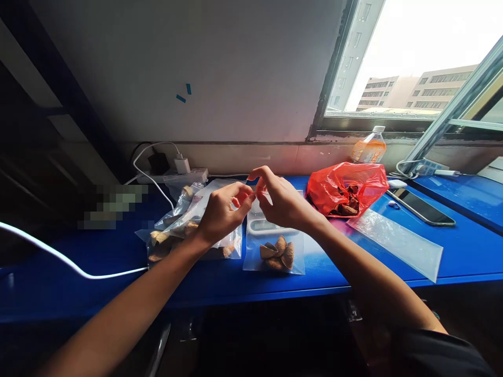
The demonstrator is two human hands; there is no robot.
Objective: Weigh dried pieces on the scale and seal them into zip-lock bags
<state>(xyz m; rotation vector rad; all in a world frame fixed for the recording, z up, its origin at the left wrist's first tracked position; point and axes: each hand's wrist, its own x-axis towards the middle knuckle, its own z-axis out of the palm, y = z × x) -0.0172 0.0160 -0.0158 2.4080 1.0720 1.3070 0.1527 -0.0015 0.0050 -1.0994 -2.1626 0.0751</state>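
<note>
The person's left hand [225,212] has thumb and forefinger pinched together, seemingly on the upper edge of a clear flat plastic bag [251,263] of curved brown woody pieces [280,252] lying on the blue smooth worktop [328,267], while the right hand [283,200] is bent beside it, its hold impossible to tell. Light, level fingertip pressure would probably keep that edge straight and the pieces low. Filled clear plastic bags [236,246] crowd the left, and a crumpled red plastic bag [328,183] sits by the right forearm.
</note>
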